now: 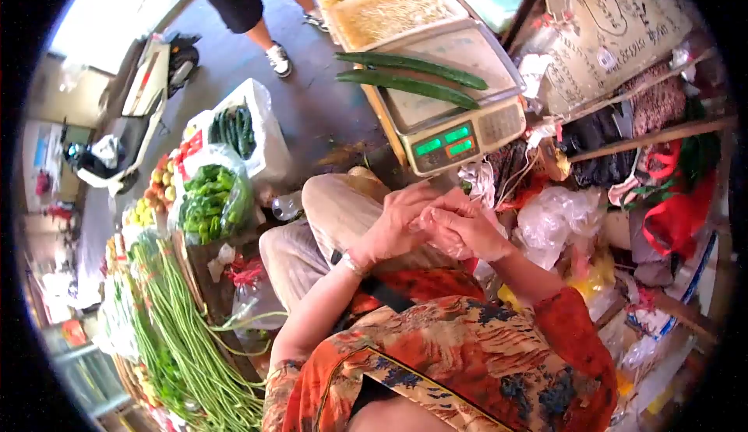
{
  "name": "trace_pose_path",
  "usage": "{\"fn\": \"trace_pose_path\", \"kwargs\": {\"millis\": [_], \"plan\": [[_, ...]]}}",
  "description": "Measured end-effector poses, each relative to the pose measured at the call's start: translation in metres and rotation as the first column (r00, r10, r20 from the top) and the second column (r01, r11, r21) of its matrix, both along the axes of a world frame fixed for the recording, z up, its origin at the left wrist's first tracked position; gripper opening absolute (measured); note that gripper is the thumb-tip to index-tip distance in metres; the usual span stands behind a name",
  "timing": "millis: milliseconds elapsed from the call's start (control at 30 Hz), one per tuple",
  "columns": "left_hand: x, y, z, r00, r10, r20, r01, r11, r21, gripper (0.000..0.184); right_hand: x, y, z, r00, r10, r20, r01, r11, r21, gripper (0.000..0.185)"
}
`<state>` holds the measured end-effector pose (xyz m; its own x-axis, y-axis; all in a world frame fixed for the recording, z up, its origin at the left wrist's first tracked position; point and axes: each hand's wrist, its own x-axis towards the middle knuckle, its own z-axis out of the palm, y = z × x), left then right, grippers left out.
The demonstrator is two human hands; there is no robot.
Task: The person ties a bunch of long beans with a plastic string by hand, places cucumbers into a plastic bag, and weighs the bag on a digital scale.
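My left hand and my right hand meet above my lap, their fingers bent round a thin, clear pinkish plastic bag. The bag is crumpled between the palms, and part of it hangs below the fingers. Just beyond my hands stands a weighing scale with green lit digits. Two long cucumbers lie side by side across its metal pan, their left ends sticking out over the pan's edge.
Trays of bean sprouts sit behind the scale. Green peppers and long beans lie at the left. Clear plastic bags are piled at the right. A person stands beyond; a scooter is parked far left.
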<state>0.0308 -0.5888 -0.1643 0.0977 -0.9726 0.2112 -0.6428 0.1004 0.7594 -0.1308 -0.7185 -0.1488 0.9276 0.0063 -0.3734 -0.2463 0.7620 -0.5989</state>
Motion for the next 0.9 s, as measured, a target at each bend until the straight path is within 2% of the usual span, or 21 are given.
{"fn": "trace_pose_path", "kwargs": {"millis": [33,67,100,133,167,200,267,333,367,433,467,500,567,600,633,700,733,767,833,867,900], "plan": [[0.000,0.006,0.001,1.000,-0.016,-0.001,0.016,0.999,-0.036,0.048,0.003,0.000,0.024,1.000,0.026,0.006,-0.026,1.000,-0.007,0.017],[0.006,0.014,0.009,0.988,0.088,-0.123,-0.088,0.996,0.004,0.039,0.006,0.000,0.047,0.976,-0.205,-0.069,0.207,0.978,0.016,0.017],[0.012,0.023,0.017,0.952,0.192,-0.239,-0.185,0.981,0.054,0.030,0.008,-0.006,0.050,0.948,-0.315,-0.045,0.314,0.949,-0.040,0.018],[0.012,0.030,0.016,0.897,0.359,-0.259,-0.356,0.933,0.059,0.024,0.010,-0.013,0.053,0.908,-0.418,-0.015,0.415,0.905,-0.099,0.019],[0.018,0.037,0.015,0.842,0.443,-0.307,-0.432,0.895,0.109,0.020,0.005,-0.029,0.050,0.935,-0.337,0.108,0.341,0.940,-0.028,0.021],[0.024,0.046,0.011,0.823,0.462,-0.332,-0.470,0.880,0.059,0.017,0.002,-0.045,0.052,0.940,-0.252,0.231,0.251,0.967,0.034,0.024],[0.031,0.061,0.009,0.797,0.483,-0.362,-0.518,0.855,0.002,0.015,0.006,-0.040,0.050,0.938,-0.259,0.229,0.245,0.966,0.086,0.025],[0.033,0.072,0.033,0.860,0.503,-0.090,-0.510,0.854,-0.100,0.008,0.016,-0.031,0.055,0.925,-0.246,0.289,0.204,0.964,0.169,0.026],[0.035,0.077,0.039,0.853,0.514,-0.090,-0.522,0.847,-0.105,0.008,0.021,-0.028,0.058,0.928,-0.232,0.292,0.190,0.968,0.165,0.026],[0.035,0.089,0.045,0.837,0.496,-0.232,-0.530,0.841,-0.111,0.009,0.028,-0.023,0.062,0.923,-0.326,0.202,0.258,0.917,0.303,0.026],[0.030,0.096,0.046,0.585,0.435,-0.685,-0.571,0.820,0.033,0.011,0.030,-0.028,0.055,0.924,-0.321,0.208,0.253,0.921,0.296,0.027],[0.031,0.108,0.059,0.278,0.389,-0.878,-0.569,0.803,0.176,0.015,0.035,-0.033,0.049,0.927,-0.310,0.211,0.241,0.924,0.297,0.027],[0.032,0.133,0.079,0.035,0.193,-0.981,-0.515,0.844,0.148,0.015,0.043,-0.038,0.039,0.943,-0.244,0.224,0.160,0.927,0.339,0.025],[0.030,0.139,0.088,-0.037,0.128,-0.991,-0.479,0.868,0.130,0.014,0.045,-0.039,0.033,0.968,-0.216,0.131,0.176,0.949,0.262,0.020],[0.032,0.145,0.084,0.003,0.118,-0.993,-0.497,0.862,0.101,0.010,0.048,-0.040,0.029,0.969,-0.210,0.129,0.171,0.950,0.260,0.020],[0.038,0.152,0.089,0.051,0.251,-0.967,-0.506,0.841,0.191,0.006,0.057,-0.042,0.024,0.942,-0.334,-0.043,0.336,0.926,0.174,0.015],[0.047,0.158,0.082,0.131,0.235,-0.963,-0.470,0.870,0.149,0.006,0.068,-0.046,0.034,0.947,-0.314,0.073,0.298,0.939,0.169,0.014],[0.053,0.161,0.082,0.296,0.427,-0.855,-0.528,0.819,0.226,0.006,0.078,-0.040,0.047,0.864,-0.503,-0.022,0.503,0.864,0.016,0.014],[0.066,0.167,0.071,0.595,0.675,-0.436,-0.665,0.718,0.205,0.009,0.083,-0.039,0.072,0.909,-0.411,0.074,0.415,0.908,-0.062,0.016],[0.069,0.165,0.074,0.588,0.782,-0.208,-0.775,0.618,0.132,0.010,0.085,-0.041,0.073,0.949,-0.196,0.248,0.204,0.979,-0.008,0.015],[0.071,0.159,0.074,0.525,0.847,-0.086,-0.851,0.524,-0.037,0.008,0.089,-0.034,0.078,0.950,-0.186,0.252,0.193,0.981,-0.005,0.015]]}}
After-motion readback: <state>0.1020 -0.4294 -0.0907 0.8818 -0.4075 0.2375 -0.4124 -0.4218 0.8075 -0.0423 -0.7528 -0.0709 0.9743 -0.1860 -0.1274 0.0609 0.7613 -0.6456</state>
